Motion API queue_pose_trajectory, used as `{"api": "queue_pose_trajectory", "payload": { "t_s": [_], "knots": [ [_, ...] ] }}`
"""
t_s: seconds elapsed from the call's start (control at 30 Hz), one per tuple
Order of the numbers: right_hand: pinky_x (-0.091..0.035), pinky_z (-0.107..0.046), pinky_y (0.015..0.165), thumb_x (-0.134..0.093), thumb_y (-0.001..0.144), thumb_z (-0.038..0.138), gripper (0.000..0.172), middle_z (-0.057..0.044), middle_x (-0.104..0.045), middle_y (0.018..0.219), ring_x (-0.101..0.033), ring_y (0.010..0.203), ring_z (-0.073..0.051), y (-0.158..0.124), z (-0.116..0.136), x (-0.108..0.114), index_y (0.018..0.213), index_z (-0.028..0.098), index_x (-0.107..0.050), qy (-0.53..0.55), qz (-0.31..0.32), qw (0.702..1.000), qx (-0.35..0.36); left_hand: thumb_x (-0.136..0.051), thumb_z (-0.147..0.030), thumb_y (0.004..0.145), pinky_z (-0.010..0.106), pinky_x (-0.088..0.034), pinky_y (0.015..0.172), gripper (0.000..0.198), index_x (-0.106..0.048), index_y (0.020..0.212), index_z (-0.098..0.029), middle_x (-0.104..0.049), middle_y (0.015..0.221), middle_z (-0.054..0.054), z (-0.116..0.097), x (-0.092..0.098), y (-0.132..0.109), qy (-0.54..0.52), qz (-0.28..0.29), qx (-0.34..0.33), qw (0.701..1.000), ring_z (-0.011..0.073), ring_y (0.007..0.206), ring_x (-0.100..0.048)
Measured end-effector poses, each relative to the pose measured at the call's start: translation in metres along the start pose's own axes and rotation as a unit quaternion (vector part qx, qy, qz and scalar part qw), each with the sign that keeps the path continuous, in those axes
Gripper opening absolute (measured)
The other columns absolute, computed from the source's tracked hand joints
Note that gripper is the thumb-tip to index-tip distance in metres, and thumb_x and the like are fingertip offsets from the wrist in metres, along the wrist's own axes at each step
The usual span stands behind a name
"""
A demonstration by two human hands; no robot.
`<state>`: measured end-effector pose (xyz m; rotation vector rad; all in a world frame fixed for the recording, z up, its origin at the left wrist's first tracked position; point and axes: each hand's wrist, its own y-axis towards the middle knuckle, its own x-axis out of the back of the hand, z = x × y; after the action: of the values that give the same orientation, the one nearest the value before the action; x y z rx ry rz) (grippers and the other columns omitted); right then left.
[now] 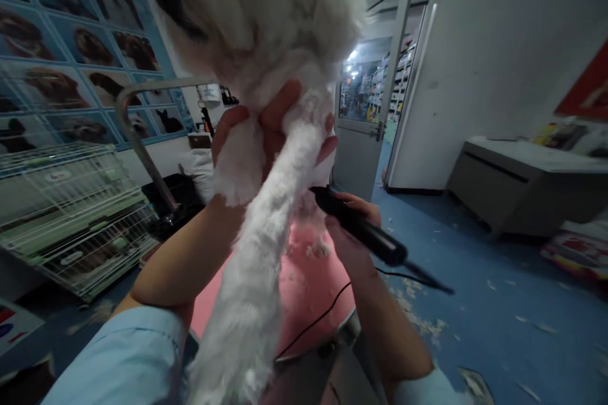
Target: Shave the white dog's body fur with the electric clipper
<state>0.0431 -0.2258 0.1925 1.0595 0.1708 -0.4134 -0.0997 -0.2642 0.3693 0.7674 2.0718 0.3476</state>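
A white dog (285,19) fills the top middle of the view, its head and chest close to the camera. One fluffy foreleg (261,253) stretches down toward me. My left hand (270,123) is closed around the upper part of this leg under the chest, fingers showing on both sides. Another white furry part (240,161), perhaps the other foreleg, lies against that hand. In my right hand (349,234) is a black electric clipper (363,228), its front end beside the dog's body behind the leg. Much of the body is hidden.
A pink round-edged table (313,291) is below, with fur tufts and a thin black cord (327,310). A metal grooming arm (142,139) rises at left, near wire cages (80,215). Fur litters the blue floor (456,272). A door (358,152) and grey counter (527,183) stand beyond.
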Motion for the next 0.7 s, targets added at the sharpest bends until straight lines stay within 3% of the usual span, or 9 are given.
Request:
{"api": "queue_pose_trajectory", "payload": {
  "t_s": [0.07, 0.17, 0.27, 0.37, 0.43, 0.5, 0.57, 0.63, 0.7],
  "knots": [
    [-0.059, -0.043, 0.092, -0.085, 0.074, 0.031, 0.033, -0.003, -0.074, 0.112, -0.072, 0.104, -0.024, -0.008, -0.003, -0.006, 0.099, 0.030, -0.064, -0.055, 0.033, 0.995, 0.073, -0.014, -0.052, 0.104, 0.058, -0.060, 0.090, 0.061, -0.066, 0.110, -0.021, -0.075, 0.097, -0.008, -0.003, 0.001, 0.004, -0.030, 0.006, -0.013, 0.999, 0.0325, 0.118, -0.066],
    [-0.061, -0.041, 0.089, -0.082, 0.079, 0.034, 0.027, -0.006, -0.074, 0.118, -0.072, 0.108, -0.026, -0.020, -0.009, -0.020, 0.100, 0.030, -0.065, -0.112, 0.115, 0.984, 0.076, -0.015, -0.049, 0.104, 0.052, -0.059, 0.092, 0.058, -0.063, 0.129, -0.028, -0.073, 0.097, -0.002, -0.006, -0.006, 0.009, -0.032, -0.036, 0.026, 0.999, 0.0286, 0.121, -0.063],
    [-0.060, -0.040, 0.090, -0.082, 0.079, 0.032, 0.031, -0.004, -0.073, 0.124, -0.071, 0.111, -0.026, -0.022, -0.010, -0.027, 0.105, 0.033, -0.065, -0.122, 0.127, 0.981, 0.081, -0.016, -0.045, 0.103, 0.051, -0.058, 0.092, 0.057, -0.058, 0.140, -0.032, -0.070, 0.106, 0.004, -0.005, -0.015, 0.011, 0.013, -0.091, 0.059, 0.994, 0.0266, 0.111, -0.065],
    [-0.060, -0.039, 0.089, -0.083, 0.077, 0.033, 0.034, -0.003, -0.073, 0.124, -0.071, 0.110, -0.026, -0.012, -0.002, -0.025, 0.107, 0.034, -0.065, -0.123, 0.140, 0.979, 0.079, -0.014, -0.053, 0.101, 0.049, -0.059, 0.094, 0.064, -0.066, 0.123, -0.022, -0.066, 0.117, 0.009, 0.000, -0.013, 0.010, 0.013, -0.029, 0.000, 0.999, 0.0251, 0.107, -0.065],
    [-0.060, -0.036, 0.082, -0.081, 0.078, 0.031, 0.031, -0.004, -0.075, 0.117, -0.073, 0.100, -0.025, -0.005, 0.004, -0.019, 0.105, 0.033, -0.067, -0.142, 0.185, 0.970, 0.065, -0.015, -0.057, 0.100, 0.050, -0.060, 0.094, 0.066, -0.068, 0.110, -0.019, -0.067, 0.118, 0.009, 0.003, -0.009, 0.010, 0.005, 0.015, -0.030, 0.999, 0.0255, 0.106, -0.065],
    [-0.059, -0.032, 0.075, -0.079, 0.079, 0.029, 0.030, -0.003, -0.077, 0.105, -0.074, 0.087, -0.023, 0.000, 0.011, -0.010, 0.106, 0.031, -0.068, -0.144, 0.224, 0.962, 0.062, -0.017, -0.059, 0.100, 0.050, -0.061, 0.090, 0.065, -0.068, 0.105, -0.019, -0.069, 0.115, 0.005, 0.005, -0.004, 0.012, 0.015, 0.018, -0.040, 0.999, 0.0265, 0.105, -0.066],
    [-0.059, -0.032, 0.075, -0.080, 0.078, 0.027, 0.035, -0.003, -0.078, 0.102, -0.074, 0.086, -0.022, 0.005, 0.018, 0.001, 0.110, 0.031, -0.066, -0.104, 0.200, 0.970, 0.093, -0.017, -0.060, 0.100, 0.047, -0.061, 0.091, 0.066, -0.069, 0.106, -0.019, -0.070, 0.113, 0.004, 0.006, -0.001, 0.014, 0.038, 0.024, -0.046, 0.998, 0.0255, 0.105, -0.067],
    [-0.061, -0.034, 0.082, -0.083, 0.076, 0.026, 0.044, -0.003, -0.077, 0.110, -0.075, 0.095, -0.022, 0.014, 0.026, 0.009, 0.115, 0.032, -0.063, -0.051, 0.138, 0.978, 0.146, -0.016, -0.060, 0.099, 0.044, -0.059, 0.096, 0.070, -0.070, 0.110, -0.018, -0.069, 0.112, 0.007, 0.007, -0.001, 0.017, 0.055, 0.059, -0.039, 0.996, 0.0226, 0.105, -0.068],
    [-0.061, -0.037, 0.087, -0.084, 0.075, 0.025, 0.045, -0.003, -0.075, 0.117, -0.074, 0.101, -0.022, 0.026, 0.032, 0.011, 0.114, 0.033, -0.062, -0.028, 0.121, 0.976, 0.181, -0.018, -0.059, 0.097, 0.042, -0.057, 0.099, 0.069, -0.070, 0.113, -0.016, -0.070, 0.109, 0.009, 0.008, -0.002, 0.018, 0.051, 0.090, -0.034, 0.994, 0.0213, 0.104, -0.070]
  ]
}}
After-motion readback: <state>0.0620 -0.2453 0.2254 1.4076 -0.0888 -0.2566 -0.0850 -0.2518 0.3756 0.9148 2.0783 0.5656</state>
